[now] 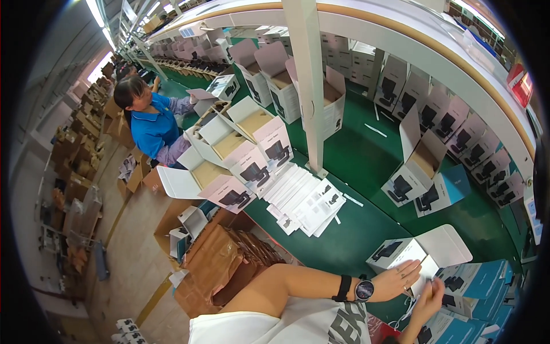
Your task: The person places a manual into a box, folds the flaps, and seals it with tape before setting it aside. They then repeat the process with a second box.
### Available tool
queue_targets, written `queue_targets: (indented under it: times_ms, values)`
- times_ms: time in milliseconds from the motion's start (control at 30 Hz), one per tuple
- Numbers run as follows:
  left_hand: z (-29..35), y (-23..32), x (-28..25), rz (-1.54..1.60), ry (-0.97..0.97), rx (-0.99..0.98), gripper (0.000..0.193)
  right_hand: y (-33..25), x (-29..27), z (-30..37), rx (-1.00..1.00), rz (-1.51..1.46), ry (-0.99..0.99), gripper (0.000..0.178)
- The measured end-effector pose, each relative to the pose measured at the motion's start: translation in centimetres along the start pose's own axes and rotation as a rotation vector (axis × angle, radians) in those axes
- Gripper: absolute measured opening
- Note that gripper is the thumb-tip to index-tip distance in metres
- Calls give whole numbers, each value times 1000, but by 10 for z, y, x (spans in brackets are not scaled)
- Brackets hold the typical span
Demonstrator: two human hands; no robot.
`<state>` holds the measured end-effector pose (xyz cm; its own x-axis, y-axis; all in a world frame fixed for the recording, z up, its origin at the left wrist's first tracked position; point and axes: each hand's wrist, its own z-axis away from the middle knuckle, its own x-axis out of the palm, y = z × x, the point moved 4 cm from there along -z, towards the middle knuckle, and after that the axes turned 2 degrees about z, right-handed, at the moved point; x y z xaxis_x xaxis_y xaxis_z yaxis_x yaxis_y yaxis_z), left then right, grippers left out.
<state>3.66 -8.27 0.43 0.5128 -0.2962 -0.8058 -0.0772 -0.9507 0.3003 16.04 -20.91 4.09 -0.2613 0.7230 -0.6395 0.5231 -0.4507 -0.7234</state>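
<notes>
A white printed box (385, 256) with its lid flap (447, 245) up stands on the green bench at my lower right. My left hand (396, 281), a round dark watch on its wrist, lies over the box's mouth with its fingers stretched out. Close beside it, at the box's near edge, my right hand (427, 302) has its fingers curled together; what they grip is hidden. Thin white strands (409, 307) hang below the hands. Spread on the bench to the left is a pile of white printed leaflets (301, 198).
Open white boxes (229, 191) stand left of the leaflets. Blue-and-white boxes (475, 281) are stacked at my right. Another open box (408, 179) stands farther back, beyond a white post (306, 86). A co-worker in blue (154, 126) handles a box at far left. Brown cartons (217, 264) sit below the bench.
</notes>
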Motion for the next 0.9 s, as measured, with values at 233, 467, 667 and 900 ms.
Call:
queue_targets:
  times_ms: [233,467,667,900]
  values:
    - [0,1,-5,74,-34,120,52,-53,43,-53,-331,223,-15,9]
    - [13,-18,-6,125,-280,44,44,-69,70,-63,-549,138,-58,13]
    - [2,-11,-17,0,-259,187,51,-65,53,-58,-446,246,103,12]
    - [2,-15,-11,-5,-319,184,54,-68,63,-61,-464,179,77,14]
